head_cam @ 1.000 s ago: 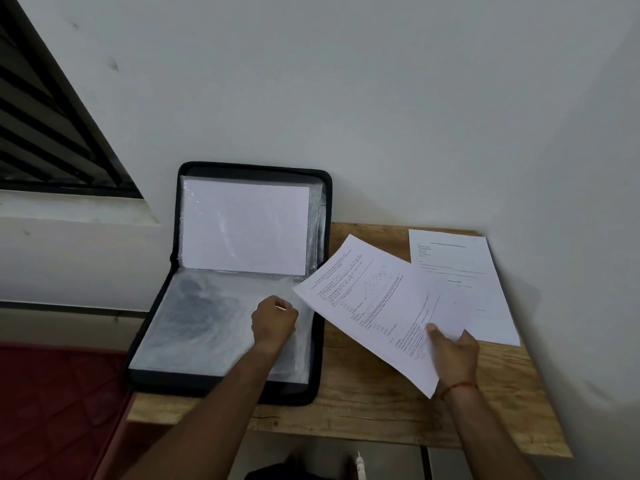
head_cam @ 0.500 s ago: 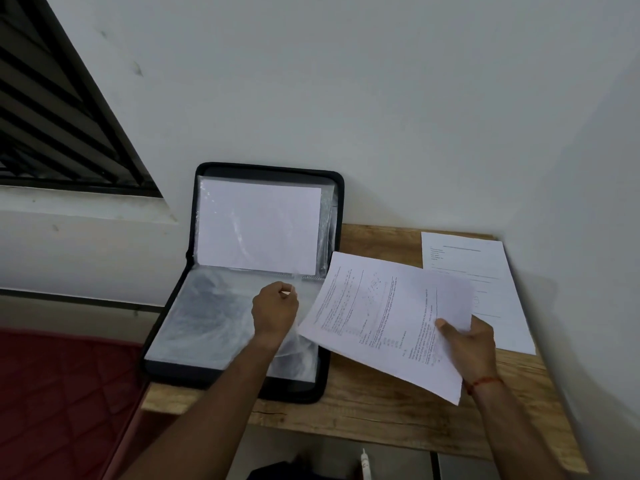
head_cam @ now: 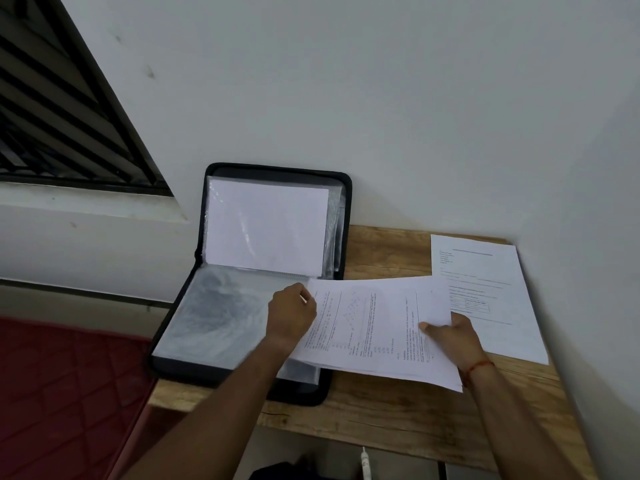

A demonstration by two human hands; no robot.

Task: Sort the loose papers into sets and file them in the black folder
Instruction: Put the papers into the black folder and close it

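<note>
Head view: grainy wooden tabletop (head_cam: 381, 410) against white walls (head_cam: 381, 98) bears the open black zip folder (head_cam: 214, 373); left hand (head_cam: 291, 315) pinches its glossy plastic sleeve (head_cam: 214, 313), right hand (head_cam: 453, 336) grips printed white sheets (head_cam: 374, 323) overlapping it.

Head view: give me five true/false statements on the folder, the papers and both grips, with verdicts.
1. The black folder lies open, its upper half leaning on the wall. True.
2. The right-hand grip holds nothing. False: it holds the printed papers over the folder's right edge.
3. A single page lies on the table, right of the printed papers. True.
4. The folder's upper half holds no paper. False: a white sheet sits in it.
5. The left-hand grip rests on the red mat. False: it is at the lower sleeve, fingers curled.
</note>
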